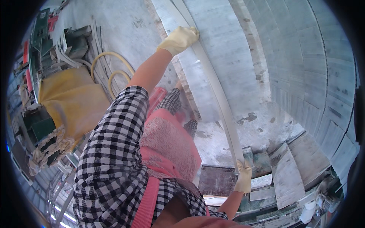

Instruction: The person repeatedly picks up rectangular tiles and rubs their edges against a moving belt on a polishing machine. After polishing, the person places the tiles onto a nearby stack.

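Observation:
A long, pale grey-white strip [213, 79] runs from the upper edge of the view down to the lower right, bowing slightly. My left hand [179, 39], in a cream glove, is closed at the strip's left edge near the top. At the strip's lower end my right hand [243, 177], gloved alike, grips it with the fingers wrapped round. Near my left hand a second, similar strip [184, 12] overlaps the first. Beneath them lies a wide pale sheet [222, 45] with a rough, stained border.
Grey panels [304, 57] rise along the right. Flat boards [291, 171] lean at the lower right beside a dark brown board [217, 181]. A yellow cover [72, 102], a looped yellow hose [110, 57] and scrap strips [97, 41] occupy the left. My pink apron [169, 140] hangs below.

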Demonstrator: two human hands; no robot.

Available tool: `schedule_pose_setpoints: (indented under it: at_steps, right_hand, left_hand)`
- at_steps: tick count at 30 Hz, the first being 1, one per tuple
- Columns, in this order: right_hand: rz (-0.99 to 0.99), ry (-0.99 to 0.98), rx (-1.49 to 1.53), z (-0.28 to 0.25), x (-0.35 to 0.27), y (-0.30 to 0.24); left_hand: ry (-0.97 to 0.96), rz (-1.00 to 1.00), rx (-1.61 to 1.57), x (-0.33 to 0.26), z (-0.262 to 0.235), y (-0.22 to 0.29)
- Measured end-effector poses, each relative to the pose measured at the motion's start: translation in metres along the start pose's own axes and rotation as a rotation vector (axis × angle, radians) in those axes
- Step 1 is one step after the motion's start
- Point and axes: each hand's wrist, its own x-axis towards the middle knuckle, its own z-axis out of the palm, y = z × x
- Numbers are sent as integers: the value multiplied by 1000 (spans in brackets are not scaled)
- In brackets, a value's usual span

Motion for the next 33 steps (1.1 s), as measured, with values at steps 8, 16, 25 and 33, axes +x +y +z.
schedule_pose_setpoints:
  at_steps: [8,16,25,33]
  right_hand:
    - [-123,-8,6,11,19,35]
    - [-281,71,262,17,37,50]
    - [-180,41,297,30,7,-13]
    - [-187,12,317,46,34,29]
  left_hand:
    - [-45,88,20,-6,-13,-13]
    - [2,67,-168,-45,-85,-45]
    - [284,48,75,-81,-242,-52]
    - [249,201,207,-3,-216,-36]
